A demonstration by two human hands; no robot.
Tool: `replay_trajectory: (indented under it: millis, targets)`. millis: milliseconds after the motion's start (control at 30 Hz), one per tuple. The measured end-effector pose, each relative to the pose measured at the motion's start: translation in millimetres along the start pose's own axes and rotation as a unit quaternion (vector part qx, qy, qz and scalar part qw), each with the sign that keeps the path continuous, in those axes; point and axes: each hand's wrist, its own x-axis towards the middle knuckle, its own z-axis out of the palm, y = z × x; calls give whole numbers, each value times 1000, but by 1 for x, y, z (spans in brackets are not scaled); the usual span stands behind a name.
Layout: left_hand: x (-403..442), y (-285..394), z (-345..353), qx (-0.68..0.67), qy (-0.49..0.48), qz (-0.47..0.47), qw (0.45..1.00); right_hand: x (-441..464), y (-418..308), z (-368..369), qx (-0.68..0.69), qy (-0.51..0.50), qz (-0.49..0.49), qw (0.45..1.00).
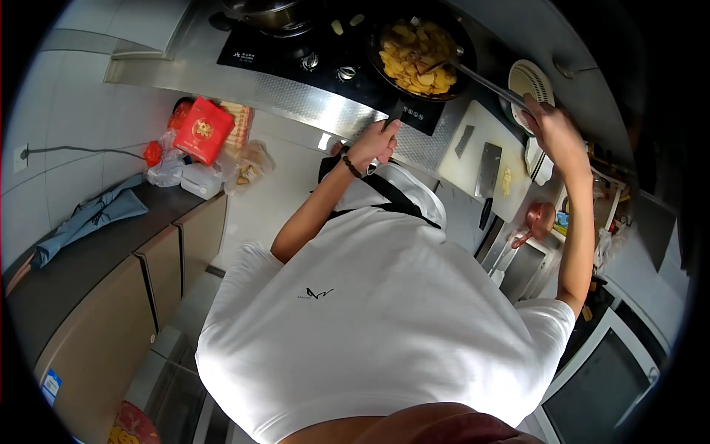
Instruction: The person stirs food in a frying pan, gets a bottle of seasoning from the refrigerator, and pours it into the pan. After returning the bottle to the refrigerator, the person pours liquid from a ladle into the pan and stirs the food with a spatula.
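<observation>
A dark frying pan (pixel 383 72) sits on the black gas hob (pixel 325 83), filled with yellow, browned slices (pixel 418 63) that look like potato. My left hand (pixel 373 146) is closed around the pan's handle at the counter's front edge. With my right hand (pixel 556 135) I grip the far end of a long-handled metal cooking spatula (pixel 492 85). Its working end is down among the slices and partly hidden by them. Under my right forearm and to its left lies a white cutting board (pixel 460 161), bearing a cleaver (pixel 488 170) and small yellow pieces (pixel 506 181).
A pot (pixel 270 16) stands at the hob's back left. Bowls (pixel 529 80) are stacked right of the pan. A reddish ladle-shaped utensil (pixel 538 218) is near the board's right edge. On the left counter are a red bag (pixel 203 129) and a folded blue-grey umbrella (pixel 89 220).
</observation>
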Motion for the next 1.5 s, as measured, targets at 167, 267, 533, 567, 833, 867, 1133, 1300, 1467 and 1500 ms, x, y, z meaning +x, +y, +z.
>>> replay_trajectory:
  millis: [167,267,533,567,833,867,1133,1300,1467,1500]
  targets:
    - [2,-2,-1,11,0,7,1000,4,-4,13,-37,-27,-12,999]
    - [3,-2,-1,5,-8,2,1000,17,-19,48,-41,38,10,998]
    - [-5,1,2,25,-7,8,1000,44,-37,97,49,157,79,983]
    - [-2,2,0,23,-8,2,1000,53,-37,107,50,156,77,983]
    - [0,3,-5,23,-15,-6,1000,20,-37,106,33,93,73,992]
    - [0,2,-4,17,-16,-10,1000,12,-32,96,38,88,68,993]
    - [0,2,1,11,-14,-14,1000,51,-41,80,57,164,121,977]
    - [-1,3,0,10,-15,-20,1000,79,-39,126,39,146,101,983]
    - [5,-2,-1,37,3,1,999,29,-35,127,97,90,92,987]
    - [6,-4,-1,41,13,4,999,19,-33,120,109,90,95,985]
